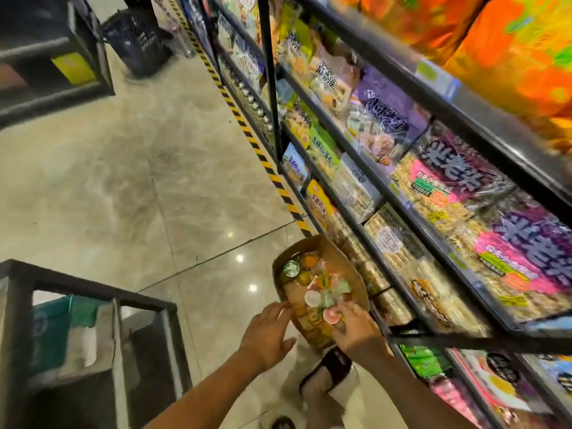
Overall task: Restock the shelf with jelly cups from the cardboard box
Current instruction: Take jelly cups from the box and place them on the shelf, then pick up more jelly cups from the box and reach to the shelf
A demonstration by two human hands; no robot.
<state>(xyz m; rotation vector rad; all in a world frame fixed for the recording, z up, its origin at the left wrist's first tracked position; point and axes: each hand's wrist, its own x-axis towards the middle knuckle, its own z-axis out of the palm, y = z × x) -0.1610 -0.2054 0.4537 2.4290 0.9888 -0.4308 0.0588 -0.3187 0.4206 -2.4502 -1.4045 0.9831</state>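
Head view: brown cardboard box [339, 258] on the floor against the black metal shelf [399, 196], with small foil-lidded jelly cups [312, 298] jumbled inside.
Left hand [269, 332]: fingers loosely straight at the box's near rim.
Right hand [356, 329]: fingers down among the cups; whether it is pinching one cannot be told.
Advice: steady the box and lift each cup by its rim.
Box axis: runs away along the shelf, mouth up.

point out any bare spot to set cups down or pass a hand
Bare floor lies left of the cardboard box, up to the black rack and striped tape. Crowded: the shelf is packed with snack bags, jelly cups crowd the box.
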